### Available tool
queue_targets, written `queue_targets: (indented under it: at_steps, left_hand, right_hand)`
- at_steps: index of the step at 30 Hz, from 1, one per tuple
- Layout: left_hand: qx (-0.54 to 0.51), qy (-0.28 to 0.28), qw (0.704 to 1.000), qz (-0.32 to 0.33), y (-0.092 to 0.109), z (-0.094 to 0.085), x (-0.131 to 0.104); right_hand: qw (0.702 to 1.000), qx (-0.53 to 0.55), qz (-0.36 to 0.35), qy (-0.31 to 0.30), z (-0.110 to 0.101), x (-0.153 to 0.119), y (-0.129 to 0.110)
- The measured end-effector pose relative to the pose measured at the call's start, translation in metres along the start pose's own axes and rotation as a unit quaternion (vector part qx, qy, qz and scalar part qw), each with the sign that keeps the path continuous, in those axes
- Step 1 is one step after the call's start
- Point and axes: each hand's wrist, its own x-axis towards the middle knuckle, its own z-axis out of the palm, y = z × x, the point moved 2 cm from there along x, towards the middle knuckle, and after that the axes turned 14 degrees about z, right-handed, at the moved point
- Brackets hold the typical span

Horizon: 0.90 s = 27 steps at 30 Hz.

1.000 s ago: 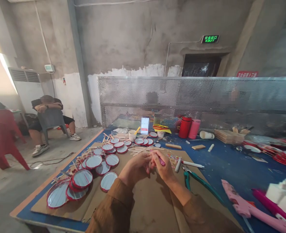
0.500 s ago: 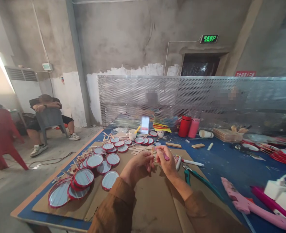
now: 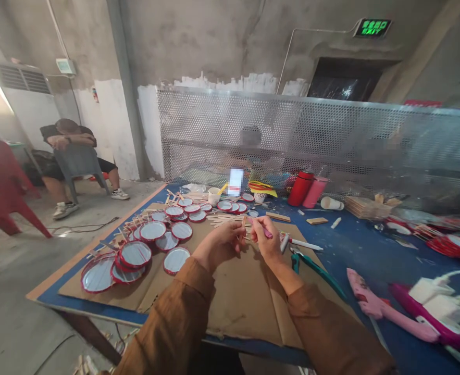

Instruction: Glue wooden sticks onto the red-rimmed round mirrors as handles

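Observation:
Over the cardboard sheet (image 3: 249, 307), my left hand (image 3: 225, 238) pinches a thin wooden stick (image 3: 244, 224) upright between its fingertips. My right hand (image 3: 268, 245) is closed around a pink-purple pen-like tool (image 3: 268, 234), its front end close to the stick. Whether the tool touches the stick I cannot tell. Behind both hands lie loose flat wooden sticks (image 3: 222, 221). To the left are several round, red-rimmed discs with pale faces (image 3: 152, 230), some overlapping and some with wooden sticks attached.
Right of my hands lie teal-handled pliers (image 3: 323, 278), a white marker (image 3: 306, 244), a pink glue gun (image 3: 386, 312) and a power strip with white plugs (image 3: 433, 297). Behind stand a phone (image 3: 235, 182), a paper cup (image 3: 214, 196), a red bottle (image 3: 300, 188) and a perforated metal screen (image 3: 206, 125).
My view has tipped downward, so the table's front edge shows more. Both hands stay close together, and the tool's front end now shows beside the stick.

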Motion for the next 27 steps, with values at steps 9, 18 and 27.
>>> queue_targets:
  at_steps: [9,18,27]
  left_hand:
    - [0.024,-0.038,0.999,0.017,0.0035,-0.0011,0.0007]
    - [0.059,-0.028,0.998,0.025,-0.0026,-0.0039,0.0043]
    - [0.049,-0.015,0.998,0.040,0.0010,0.0008,-0.0007]
  right_hand:
    - [1.000,-0.010,-0.026,-0.005,-0.0012,-0.0002,0.0024]
    - [1.000,-0.022,-0.007,-0.004,0.0002,0.0006,0.0039]
    - [1.000,-0.004,-0.001,-0.015,-0.0002,0.0003,-0.0022]
